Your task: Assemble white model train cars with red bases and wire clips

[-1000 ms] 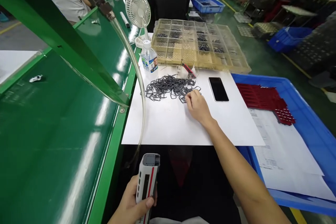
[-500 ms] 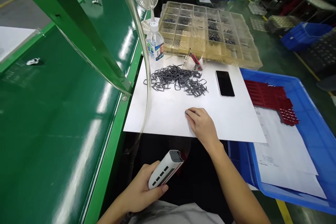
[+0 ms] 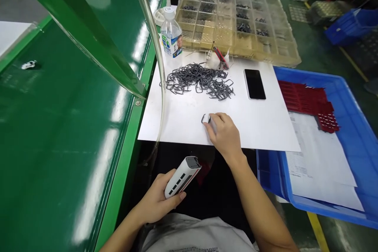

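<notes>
Left hand [image 3: 159, 197] grips white device [image 3: 180, 179]; right hand [image 3: 226, 134] pinches clip [image 3: 203, 118]

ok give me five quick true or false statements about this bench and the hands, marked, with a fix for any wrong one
1. The left hand holds a white device. True.
2. The phone lies to the right of the pile of dark pieces. True.
3. The right hand rests on the phone. False: it holds a small dark piece at its fingertips.
4. The bottle lies on its side. False: it stands upright.
5. The red material is in the blue tub. True.
</notes>
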The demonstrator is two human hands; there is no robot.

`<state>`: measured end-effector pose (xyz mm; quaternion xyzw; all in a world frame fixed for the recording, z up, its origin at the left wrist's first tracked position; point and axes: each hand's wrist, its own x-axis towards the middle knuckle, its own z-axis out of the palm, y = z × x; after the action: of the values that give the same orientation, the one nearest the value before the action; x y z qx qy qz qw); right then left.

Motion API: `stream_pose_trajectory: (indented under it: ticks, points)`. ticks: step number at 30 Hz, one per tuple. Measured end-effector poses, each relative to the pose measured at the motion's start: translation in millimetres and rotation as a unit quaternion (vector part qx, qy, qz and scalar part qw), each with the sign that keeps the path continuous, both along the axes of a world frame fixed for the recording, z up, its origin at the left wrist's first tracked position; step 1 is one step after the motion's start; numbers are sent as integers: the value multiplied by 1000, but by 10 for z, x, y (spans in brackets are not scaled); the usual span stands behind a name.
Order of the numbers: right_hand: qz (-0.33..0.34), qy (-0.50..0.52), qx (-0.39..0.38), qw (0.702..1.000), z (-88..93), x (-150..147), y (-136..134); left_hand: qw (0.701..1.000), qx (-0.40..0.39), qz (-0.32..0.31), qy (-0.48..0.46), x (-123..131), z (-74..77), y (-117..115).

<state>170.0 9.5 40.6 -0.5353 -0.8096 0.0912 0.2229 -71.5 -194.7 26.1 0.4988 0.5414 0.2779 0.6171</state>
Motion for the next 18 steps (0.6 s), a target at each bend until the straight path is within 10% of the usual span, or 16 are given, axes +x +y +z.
stream_pose_trajectory:
  ticks: [4,18]
  points:
    - [143,-41,-46,988,103,34,120,999,35,6,27,-13,14,8]
    - [146,107,-56,982,61,182,181,994,71,-40,70,-22,135,112]
